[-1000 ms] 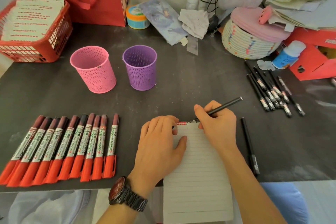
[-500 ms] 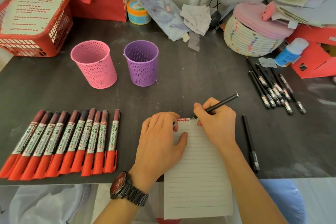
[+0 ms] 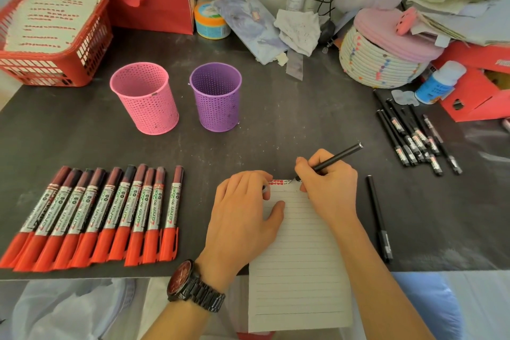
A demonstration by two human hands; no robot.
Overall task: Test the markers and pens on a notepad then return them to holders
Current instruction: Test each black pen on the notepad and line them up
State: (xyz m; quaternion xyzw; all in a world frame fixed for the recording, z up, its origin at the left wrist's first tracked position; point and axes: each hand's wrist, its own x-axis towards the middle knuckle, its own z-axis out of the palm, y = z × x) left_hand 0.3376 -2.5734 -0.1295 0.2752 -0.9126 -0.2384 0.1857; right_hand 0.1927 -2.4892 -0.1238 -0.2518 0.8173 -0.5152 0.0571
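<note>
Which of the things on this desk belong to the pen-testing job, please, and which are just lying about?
Job: notepad, black pen in the right hand, left hand steadying the notepad, red markers, loose black pens, pink holder, purple holder.
Lying about: red basket, red bag, woven basket, white bottle, round tub.

I counted ten red markers (image 3: 110,212), one pink holder (image 3: 143,96), one purple holder (image 3: 216,96), one notepad (image 3: 298,257), one held pen (image 3: 339,156), one loose pen (image 3: 379,218); pen pile (image 3: 414,138) too tangled to count.

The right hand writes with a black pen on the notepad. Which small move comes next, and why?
Probably lift the black pen off the notepad and move it to the purple holder, which looks empty; scribbles already show by its tip.
</note>
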